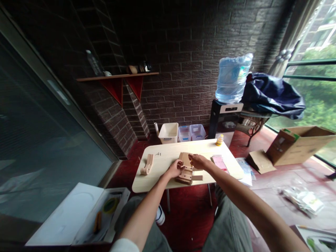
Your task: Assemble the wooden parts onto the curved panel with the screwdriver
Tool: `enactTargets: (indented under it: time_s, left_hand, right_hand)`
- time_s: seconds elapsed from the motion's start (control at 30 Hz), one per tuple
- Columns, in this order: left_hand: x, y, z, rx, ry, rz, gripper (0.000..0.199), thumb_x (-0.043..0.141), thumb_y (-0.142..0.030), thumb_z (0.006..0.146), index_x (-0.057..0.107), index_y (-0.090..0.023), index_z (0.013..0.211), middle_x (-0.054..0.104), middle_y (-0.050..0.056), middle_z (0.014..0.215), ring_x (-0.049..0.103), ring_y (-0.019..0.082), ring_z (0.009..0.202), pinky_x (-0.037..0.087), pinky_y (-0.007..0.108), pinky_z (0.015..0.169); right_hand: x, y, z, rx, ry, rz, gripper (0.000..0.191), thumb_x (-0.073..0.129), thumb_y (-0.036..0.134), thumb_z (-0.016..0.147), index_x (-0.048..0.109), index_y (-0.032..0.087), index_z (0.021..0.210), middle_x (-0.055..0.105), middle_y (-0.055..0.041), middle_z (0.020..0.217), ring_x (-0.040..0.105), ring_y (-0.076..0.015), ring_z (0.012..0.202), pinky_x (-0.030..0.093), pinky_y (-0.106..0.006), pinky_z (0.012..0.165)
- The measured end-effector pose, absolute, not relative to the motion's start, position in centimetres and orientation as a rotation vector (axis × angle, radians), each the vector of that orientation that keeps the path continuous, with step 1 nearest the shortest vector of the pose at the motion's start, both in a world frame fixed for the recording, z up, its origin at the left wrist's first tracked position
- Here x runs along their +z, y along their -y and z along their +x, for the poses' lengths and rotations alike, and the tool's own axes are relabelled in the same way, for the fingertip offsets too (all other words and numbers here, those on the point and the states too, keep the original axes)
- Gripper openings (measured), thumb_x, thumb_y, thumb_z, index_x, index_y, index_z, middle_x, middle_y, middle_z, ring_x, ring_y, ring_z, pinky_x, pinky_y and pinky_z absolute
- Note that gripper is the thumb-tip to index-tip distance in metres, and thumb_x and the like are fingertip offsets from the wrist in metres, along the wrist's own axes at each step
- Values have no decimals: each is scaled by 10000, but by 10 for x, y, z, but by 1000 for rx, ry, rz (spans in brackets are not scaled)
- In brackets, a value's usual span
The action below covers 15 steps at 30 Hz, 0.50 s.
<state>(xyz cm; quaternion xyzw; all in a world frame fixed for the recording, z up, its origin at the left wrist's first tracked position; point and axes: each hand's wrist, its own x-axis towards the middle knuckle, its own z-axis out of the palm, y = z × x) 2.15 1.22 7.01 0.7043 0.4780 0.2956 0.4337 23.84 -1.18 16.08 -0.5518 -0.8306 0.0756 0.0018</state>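
On the table (162, 150) in front of me lies a wooden assembly (187, 175) of pale boards with dark round holes. My left hand (175, 169) is closed at its left end, fingers curled against the wood. Just above its right side is my right hand (198, 161), with the fingers pinched together; whatever they hold is too small to make out. Behind the assembly, partly covered by both hands, lies a flat brown piece of board (184, 157). A short brown strip (198, 177) sticks out to the right of the assembly.
A separate curved wooden part (148, 164) lies on the table's left side. To the right are a pink sheet (219, 162) and a small yellow bottle (219, 140). Bins (168, 132) and a water dispenser (225, 115) stand beyond. An open white box (105, 217) sits lower left.
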Motion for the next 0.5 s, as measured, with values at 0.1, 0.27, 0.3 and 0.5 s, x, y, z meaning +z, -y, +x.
enactTargets:
  time_s: [0.1,0.27,0.3,0.5]
  left_hand:
    - [69,-21,7,674,-1150,1783,470,814,-500,731,638,-177,1023,718,88,1004,681,220,898,559,399,877]
    - [52,-25,-10,803,-1197,2045,389,847,-349,711,705,-189,1036,732,99,1091,664,271,1075,525,448,998]
    - [47,-23,-11,866,-1223,2109,410,853,-320,704,712,-195,1068,726,106,1147,641,290,1147,504,468,1042]
    - [23,-10,-8,1026,-1266,2168,424,748,-296,826,685,-191,1231,679,122,1326,535,312,1354,441,511,1151]
  right_hand:
    - [162,6,233,218,2617,-1730,299,553,184,968,569,150,1264,729,-149,1177,701,-214,1010,509,-265,794]
    - [165,0,220,165,2628,-1770,294,548,174,962,577,154,1254,729,-137,1157,690,-200,964,486,-243,749]
    - [165,-1,217,158,2626,-1785,290,553,176,959,581,155,1246,732,-131,1148,688,-195,946,480,-239,733]
    - [171,-4,208,160,2592,-1872,261,599,202,936,616,142,1190,743,-123,1077,676,-176,843,433,-228,654]
